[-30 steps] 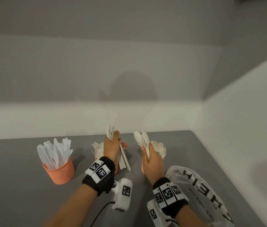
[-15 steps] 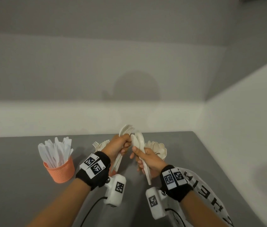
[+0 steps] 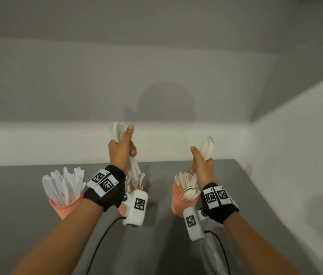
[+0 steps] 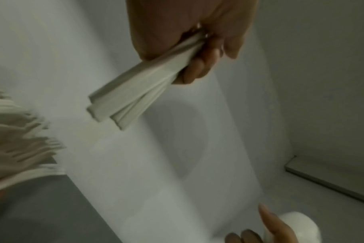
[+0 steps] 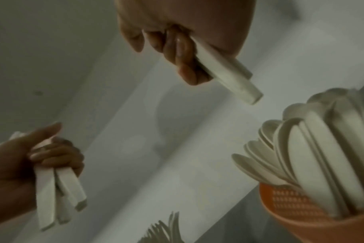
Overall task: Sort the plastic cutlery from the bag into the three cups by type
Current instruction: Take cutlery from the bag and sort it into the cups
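Three orange cups stand on the grey table: the left cup (image 3: 65,208) holds knives, the middle cup (image 3: 139,187), mostly hidden behind my left wrist, holds forks (image 5: 166,230), and the right cup (image 3: 177,203) holds spoons (image 5: 322,148). My left hand (image 3: 122,151) is raised above the middle cup and grips a bundle of white cutlery (image 4: 135,98) with rounded heads above the thumb. My right hand (image 3: 202,165) is above the right cup and grips spoons (image 3: 207,147) by their handles (image 5: 224,77).
The clear plastic bag (image 3: 210,253) lies on the table at the near right, under my right forearm. A white wall runs along the back, and a second wall closes the right side. Cables hang from both wrist cameras.
Half a second ago both hands met in the middle, cutlery touching. They have since moved apart and risen, the left over the fork cup, the right over the spoon cup.
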The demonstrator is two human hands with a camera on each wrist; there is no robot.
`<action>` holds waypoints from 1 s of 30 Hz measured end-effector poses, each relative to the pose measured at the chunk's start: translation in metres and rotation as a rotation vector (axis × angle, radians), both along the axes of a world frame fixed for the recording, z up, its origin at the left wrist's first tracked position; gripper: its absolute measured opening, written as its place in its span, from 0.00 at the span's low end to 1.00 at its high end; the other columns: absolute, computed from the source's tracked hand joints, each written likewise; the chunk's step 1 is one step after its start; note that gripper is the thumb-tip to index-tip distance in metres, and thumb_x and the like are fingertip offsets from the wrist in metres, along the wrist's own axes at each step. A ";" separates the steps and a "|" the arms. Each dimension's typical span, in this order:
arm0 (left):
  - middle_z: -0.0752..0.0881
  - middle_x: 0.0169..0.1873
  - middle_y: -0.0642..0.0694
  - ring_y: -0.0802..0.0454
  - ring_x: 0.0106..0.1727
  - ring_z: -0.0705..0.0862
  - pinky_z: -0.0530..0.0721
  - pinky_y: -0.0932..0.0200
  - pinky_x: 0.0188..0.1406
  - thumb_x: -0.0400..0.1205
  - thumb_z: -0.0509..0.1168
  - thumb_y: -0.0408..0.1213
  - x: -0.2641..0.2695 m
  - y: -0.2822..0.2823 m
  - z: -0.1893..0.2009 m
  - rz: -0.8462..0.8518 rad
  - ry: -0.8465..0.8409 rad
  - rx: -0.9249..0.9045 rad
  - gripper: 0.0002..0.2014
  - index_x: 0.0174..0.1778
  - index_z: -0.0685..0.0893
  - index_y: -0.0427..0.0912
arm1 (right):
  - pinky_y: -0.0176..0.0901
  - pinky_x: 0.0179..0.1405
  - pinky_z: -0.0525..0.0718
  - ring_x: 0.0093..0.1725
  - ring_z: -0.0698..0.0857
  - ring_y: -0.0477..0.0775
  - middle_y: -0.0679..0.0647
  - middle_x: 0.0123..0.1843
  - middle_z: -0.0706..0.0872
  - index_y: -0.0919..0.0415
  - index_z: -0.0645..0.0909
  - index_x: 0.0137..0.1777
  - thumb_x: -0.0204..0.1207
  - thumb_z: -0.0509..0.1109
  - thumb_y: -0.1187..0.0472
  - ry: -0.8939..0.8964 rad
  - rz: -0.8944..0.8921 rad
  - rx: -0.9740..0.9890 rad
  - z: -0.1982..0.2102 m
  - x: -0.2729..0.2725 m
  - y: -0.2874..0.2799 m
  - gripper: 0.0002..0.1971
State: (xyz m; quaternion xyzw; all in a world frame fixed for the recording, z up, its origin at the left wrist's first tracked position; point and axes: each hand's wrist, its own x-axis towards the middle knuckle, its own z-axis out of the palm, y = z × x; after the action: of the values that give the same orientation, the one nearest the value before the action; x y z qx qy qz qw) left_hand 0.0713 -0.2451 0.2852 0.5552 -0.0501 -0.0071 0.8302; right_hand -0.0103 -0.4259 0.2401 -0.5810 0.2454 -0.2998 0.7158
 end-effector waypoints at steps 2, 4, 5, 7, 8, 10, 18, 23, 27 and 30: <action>0.67 0.09 0.56 0.60 0.12 0.64 0.65 0.67 0.16 0.79 0.67 0.40 0.002 0.007 -0.005 0.076 -0.013 -0.003 0.20 0.22 0.68 0.46 | 0.36 0.20 0.69 0.13 0.66 0.43 0.47 0.15 0.66 0.57 0.67 0.25 0.75 0.71 0.53 0.005 -0.049 0.006 -0.005 0.004 -0.001 0.21; 0.66 0.08 0.56 0.59 0.11 0.64 0.66 0.64 0.20 0.80 0.66 0.38 0.001 0.009 -0.017 0.127 -0.027 0.069 0.22 0.20 0.66 0.45 | 0.35 0.19 0.70 0.14 0.67 0.44 0.49 0.16 0.66 0.57 0.66 0.24 0.76 0.70 0.51 0.019 -0.077 0.003 -0.013 0.008 0.000 0.23; 0.67 0.07 0.55 0.59 0.11 0.64 0.67 0.63 0.22 0.80 0.65 0.38 0.000 0.009 -0.024 0.146 -0.021 0.100 0.23 0.19 0.66 0.44 | 0.34 0.19 0.71 0.14 0.67 0.44 0.50 0.16 0.66 0.57 0.65 0.23 0.76 0.70 0.49 0.027 -0.086 -0.005 -0.017 0.010 0.001 0.24; 0.67 0.06 0.53 0.59 0.11 0.65 0.69 0.61 0.25 0.82 0.63 0.38 -0.001 0.005 -0.039 0.167 -0.018 0.117 0.24 0.18 0.66 0.43 | 0.33 0.19 0.72 0.16 0.67 0.45 0.51 0.18 0.66 0.58 0.64 0.23 0.76 0.69 0.47 0.043 -0.094 -0.027 -0.023 0.014 0.002 0.25; 0.67 0.06 0.53 0.59 0.11 0.66 0.70 0.61 0.24 0.83 0.62 0.38 -0.002 0.002 -0.045 0.170 -0.023 0.124 0.25 0.18 0.66 0.42 | 0.32 0.19 0.73 0.17 0.68 0.45 0.52 0.19 0.66 0.58 0.64 0.23 0.76 0.68 0.46 0.047 -0.093 -0.034 -0.026 0.015 0.003 0.25; 0.68 0.06 0.52 0.59 0.11 0.67 0.72 0.64 0.21 0.84 0.60 0.38 -0.001 -0.003 -0.053 0.173 -0.023 0.146 0.25 0.18 0.66 0.41 | 0.31 0.20 0.74 0.17 0.68 0.45 0.54 0.21 0.67 0.59 0.65 0.24 0.76 0.68 0.46 0.044 -0.084 -0.037 -0.031 0.017 0.002 0.25; 0.69 0.08 0.51 0.59 0.11 0.67 0.71 0.67 0.18 0.84 0.59 0.35 0.009 -0.018 -0.067 0.127 -0.023 0.234 0.24 0.19 0.66 0.39 | 0.32 0.19 0.74 0.14 0.70 0.41 0.43 0.12 0.68 0.59 0.67 0.26 0.76 0.69 0.51 -0.029 -0.071 0.000 -0.041 0.026 -0.003 0.22; 0.70 0.20 0.42 0.61 0.13 0.68 0.71 0.72 0.16 0.84 0.61 0.37 0.007 -0.017 -0.076 0.054 -0.044 0.326 0.18 0.27 0.70 0.38 | 0.37 0.24 0.76 0.15 0.72 0.42 0.43 0.12 0.71 0.60 0.68 0.25 0.75 0.71 0.53 0.001 -0.040 -0.029 -0.048 0.028 -0.007 0.21; 0.73 0.20 0.43 0.62 0.15 0.71 0.75 0.71 0.18 0.82 0.64 0.40 0.004 -0.016 -0.083 0.021 -0.029 0.377 0.15 0.31 0.74 0.38 | 0.37 0.25 0.77 0.16 0.74 0.43 0.45 0.11 0.72 0.60 0.70 0.22 0.74 0.72 0.53 0.074 0.014 -0.087 -0.055 0.026 -0.010 0.23; 0.77 0.18 0.47 0.56 0.16 0.73 0.73 0.62 0.20 0.81 0.65 0.44 0.005 -0.013 -0.091 -0.007 -0.007 0.431 0.14 0.32 0.77 0.39 | 0.46 0.33 0.81 0.20 0.77 0.52 0.47 0.13 0.74 0.58 0.71 0.19 0.72 0.74 0.51 0.126 0.051 -0.144 -0.064 0.023 -0.013 0.24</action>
State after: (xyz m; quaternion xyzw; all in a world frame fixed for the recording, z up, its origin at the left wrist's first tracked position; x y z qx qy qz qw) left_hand 0.0760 -0.2577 0.1939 0.7195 -0.0523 -0.0187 0.6922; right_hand 0.0127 -0.4386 0.1757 -0.6545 0.2528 -0.2614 0.6628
